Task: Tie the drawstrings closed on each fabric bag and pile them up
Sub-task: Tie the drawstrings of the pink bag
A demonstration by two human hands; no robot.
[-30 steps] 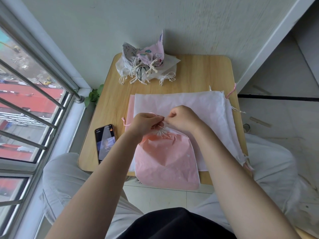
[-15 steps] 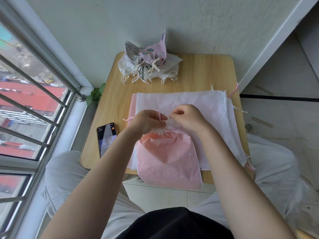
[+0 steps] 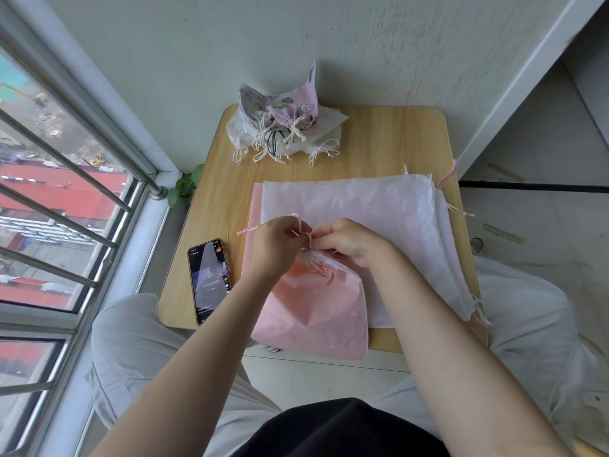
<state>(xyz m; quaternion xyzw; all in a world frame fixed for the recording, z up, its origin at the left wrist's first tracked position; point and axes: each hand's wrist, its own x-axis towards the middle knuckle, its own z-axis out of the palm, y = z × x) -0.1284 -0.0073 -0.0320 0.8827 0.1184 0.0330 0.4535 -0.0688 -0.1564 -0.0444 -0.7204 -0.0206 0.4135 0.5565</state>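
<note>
A pink fabric bag lies at the near edge of the small wooden table, its mouth gathered tight and its bottom hanging over the edge. My left hand pinches the pink drawstring, a loose end sticking out to the left. My right hand pinches the same string just above the gathered mouth. Both hands are close together. Under the pink bag lie flat white bags. A pile of tied bags stands at the table's far edge.
A phone with its screen lit lies left of the pink bag. A window with metal bars is on the left, a wall behind the table. My knees in grey trousers flank the table. Small green leaves sit by the table's left edge.
My hands have drawn the pink string up from the gathered mouth and worked it into a loop; a loose end now sticks out left of my left hand.
</note>
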